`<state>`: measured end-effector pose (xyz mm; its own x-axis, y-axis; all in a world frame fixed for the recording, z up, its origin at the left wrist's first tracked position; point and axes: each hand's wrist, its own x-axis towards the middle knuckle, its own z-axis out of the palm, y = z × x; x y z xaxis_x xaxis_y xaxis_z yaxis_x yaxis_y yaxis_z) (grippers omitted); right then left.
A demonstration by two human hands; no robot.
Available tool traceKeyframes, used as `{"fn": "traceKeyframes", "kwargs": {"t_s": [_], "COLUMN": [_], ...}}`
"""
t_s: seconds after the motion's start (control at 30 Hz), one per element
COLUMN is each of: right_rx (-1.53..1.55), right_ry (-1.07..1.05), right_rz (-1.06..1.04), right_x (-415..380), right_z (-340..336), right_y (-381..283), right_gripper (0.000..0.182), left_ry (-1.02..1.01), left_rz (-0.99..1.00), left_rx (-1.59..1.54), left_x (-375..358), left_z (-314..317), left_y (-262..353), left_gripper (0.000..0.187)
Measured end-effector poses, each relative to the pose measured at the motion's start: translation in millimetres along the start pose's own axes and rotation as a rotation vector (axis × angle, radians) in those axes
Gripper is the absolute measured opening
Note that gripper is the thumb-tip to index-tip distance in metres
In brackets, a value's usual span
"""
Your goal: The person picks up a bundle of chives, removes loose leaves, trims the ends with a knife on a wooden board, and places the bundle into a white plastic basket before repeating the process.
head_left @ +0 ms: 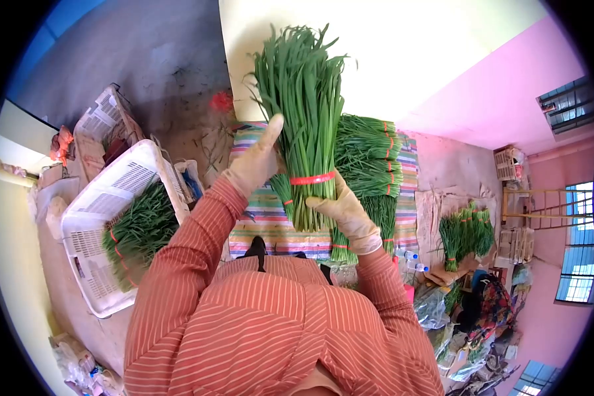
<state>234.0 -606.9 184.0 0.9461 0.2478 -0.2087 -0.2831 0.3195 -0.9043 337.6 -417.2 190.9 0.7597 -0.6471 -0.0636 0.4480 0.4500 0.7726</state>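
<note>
A large bundle of long green leafy stalks is held upright in front of me, bound near its lower end by a red band. My gloved left hand touches its left side, thumb pointing up and the other fingers hidden behind the leaves. Around the stalks by the band, on the right, my gloved right hand is closed, its thumb across the front. Behind the held bundle, more banded bundles lie stacked on a striped mat. A smaller bundle lies below my left hand.
At the left stands a white plastic crate with banded greens inside, and another crate behind it. Further bundles lie on the floor at right, near bottles and plastic bags. A pale wall rises ahead.
</note>
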Motion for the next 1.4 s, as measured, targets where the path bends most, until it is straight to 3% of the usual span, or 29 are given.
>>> {"fn": "traceKeyframes", "kwargs": {"t_s": [0.1, 0.2, 0.27, 0.4, 0.53, 0.6, 0.63, 0.67, 0.73, 0.77, 0.8, 0.87, 0.9, 0.97, 1.0, 1.07, 1.1, 1.13, 1.17, 1.33, 1.4], "right_rx": [-0.084, -0.226, -0.356, -0.429, -0.701, -1.417, -1.498, -1.498, -1.752, -1.822, -1.801, -1.785, -1.874, -1.776, -1.767, -1.548, -1.547, -1.501, -1.530, -1.360, -1.244], "right_ry": [-0.041, -0.053, -0.116, -0.068, 0.023, 0.245, 0.216, 0.179, -0.533, -0.595, -0.655, -0.930, -1.024, -1.117, -1.150, -1.025, -0.969, -0.881, -0.926, -1.221, -1.230], "right_rz": [0.026, 0.005, 0.129, 0.028, -0.059, -0.201, -0.390, -0.397, -0.630, -1.002, -1.018, -1.328, -1.205, -1.102, -1.053, -0.885, -0.797, -0.933, -0.926, -0.809, -0.047], "right_x": [2, 5, 7, 36, 54, 41, 37, 38, 46, 48, 50, 60, 66, 80, 82, 82, 89, 90, 87, 115, 133], "right_z": [14, 15, 9, -4, -4, 18, 27, 45, 86, 88, 88, 95, 102, 123, 135, 154, 164, 165, 185, 271, 312], "right_y": [9, 20, 15, 14, 1, -34, -43, -59, -81, -62, -54, -41, -42, -47, -57, -70, -73, -69, -76, -41, -18], "right_gripper": [0.095, 0.109, 0.110, 0.111, 0.093, 0.072, 0.054, 0.054, 0.053, 0.054, 0.054, 0.049, 0.049, 0.054, 0.057, 0.063, 0.077, 0.087, 0.091, 0.096, 0.094], "left_ry": [-0.002, 0.093, 0.209, 0.139, 0.225, 0.267, 0.272, 0.300, 0.333, 0.225, 0.128, 0.123, 0.173, -0.573, -0.539, 0.122, -0.281, -0.621, -0.649, 0.073, 0.257], "left_rz": [0.032, 0.048, 0.119, 0.127, 0.234, 0.233, 0.198, 0.214, 0.248, 0.244, 0.239, -0.308, -0.261, -0.008, 0.042, 0.063, 0.325, 0.536, 0.640, 0.682, 0.699], "left_rx": [-0.173, -0.104, -0.050, -0.090, -0.073, -0.062, -0.016, -0.022, 0.166, 0.309, 0.447, -0.452, -0.477, -0.781, -0.780, -1.585, -1.090, -0.534, -0.451, -0.638, -0.609], "left_x": [-2, -16, -20, -29, -35, -42, -45, -49, -55, -58, -61, -61, -58, -61, -87, -139, -144, -150, -162, -212, -227], "left_z": [-12, -8, -9, -24, -38, -42, -44, -40, -28, -38, -51, -73, -84, -115, -109, -79, -83, -90, -90, -124, -156], "left_y": [-5, -3, -8, -27, -42, -42, -41, -35, -19, -18, -18, -21, -35, -52, -38, -3, -4, -7, -8, -28, -28], "left_gripper": [0.084, 0.078, 0.072, 0.063, 0.054, 0.050, 0.051, 0.051, 0.038, 0.034, 0.032, 0.041, 0.041, 0.047, 0.047, 0.055, 0.056, 0.056, 0.055, 0.050, 0.048]}}
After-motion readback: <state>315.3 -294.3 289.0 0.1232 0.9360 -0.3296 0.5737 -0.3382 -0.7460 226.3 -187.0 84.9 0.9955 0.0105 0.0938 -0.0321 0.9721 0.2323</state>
